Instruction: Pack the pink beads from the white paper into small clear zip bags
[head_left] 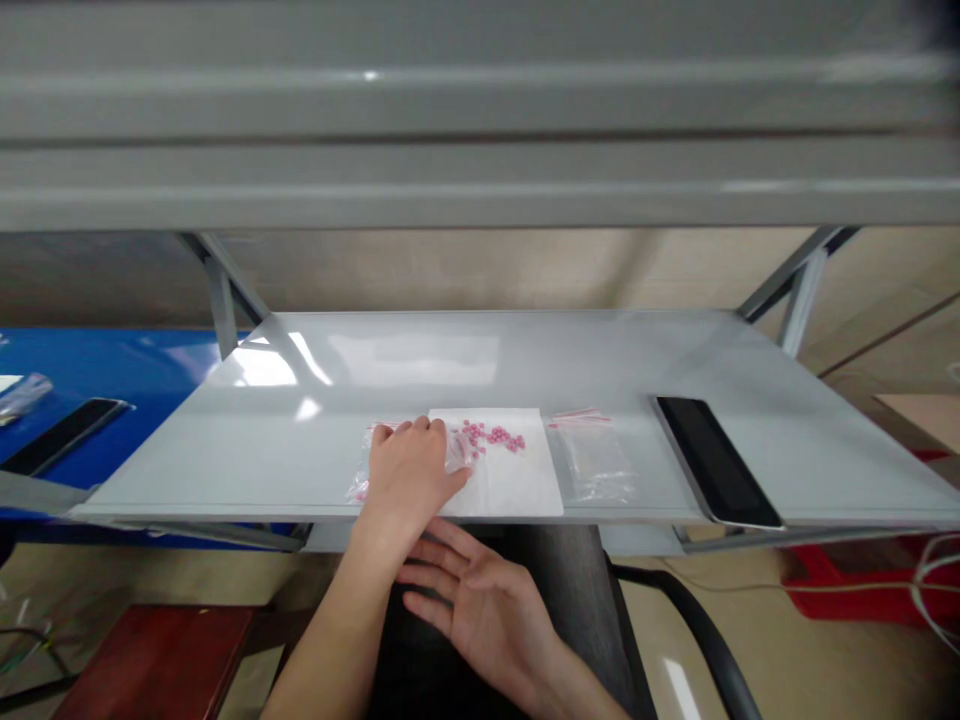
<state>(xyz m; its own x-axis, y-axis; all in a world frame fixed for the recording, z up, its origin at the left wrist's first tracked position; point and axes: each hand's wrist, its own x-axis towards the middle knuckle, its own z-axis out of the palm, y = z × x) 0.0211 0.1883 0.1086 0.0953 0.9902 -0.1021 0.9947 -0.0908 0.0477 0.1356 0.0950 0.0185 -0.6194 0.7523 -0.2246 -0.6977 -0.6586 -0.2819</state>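
Observation:
My left hand [409, 480] lies over a clear plastic zip bag [367, 465] on the pale grey shelf board [450, 370], its fingers curled onto the bag. The bag's far corner reaches onto a white paper sheet [517, 480]. Several small pink beads [487, 435] sit in a loose group on that sheet, just beyond my thumb. My right hand [480, 610] hangs below the board's front edge, palm turned up and fingers spread, holding nothing. A second clear zip bag [592, 460] lies flat to the right of the paper.
A black tablet [712, 462] lies at the board's right end. Left of the board is a blue surface [97, 385] with a black phone [64, 435] and a plastic packet [22, 395]. A grey shelf [450, 130] runs overhead. Below are a black chair arm [697, 620] and a red crate [847, 585].

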